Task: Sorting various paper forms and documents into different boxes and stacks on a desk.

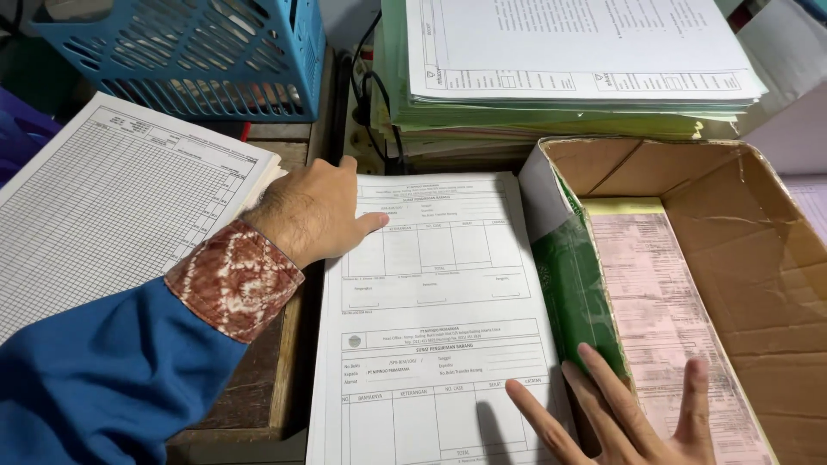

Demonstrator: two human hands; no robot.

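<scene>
A blue plastic basket stands behind a gridded ledger sheet, beside stacked green folders.

Under our left hand we see a white form printed with black lines and boxes. Our sleeve is plain blue, its cuff rust-red with a pale batik pattern. Left of that hand we see a white sheet ruled in a fine grey grid; above it, a light blue basket of open lattice. By our right hand we have a brown box with a green outer side, pink paper printed in grey inside, a yellow strip at its top. Above, green and white papers.
</scene>
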